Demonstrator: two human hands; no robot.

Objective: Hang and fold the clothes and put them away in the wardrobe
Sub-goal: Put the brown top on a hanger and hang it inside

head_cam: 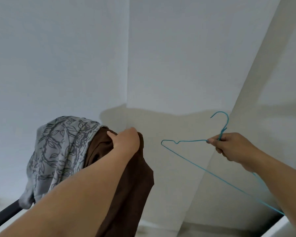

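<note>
Two hands are raised before you against a pale wall (178,57). Your left hand (126,141) curls over the top of a brown garment (126,185), thumb on the near face and fingers wrapped over the far edge, gripping the cloth where it is draped. Just beyond that hand, on its outer side and touching the brown cloth, hangs a grey leaf-patterned garment (58,151); both lie over a dark rail (5,214) that shows below your left forearm. Your right hand (229,146) pinches a blue wire hanger (191,159) at the twisted neck, fingers closed round the wire. The hook rises above that hand, one shoulder of the hanger points toward your left hand without reaching it, and the long lower bar slants down beneath your right forearm. Hanger and garments are well apart.
</note>
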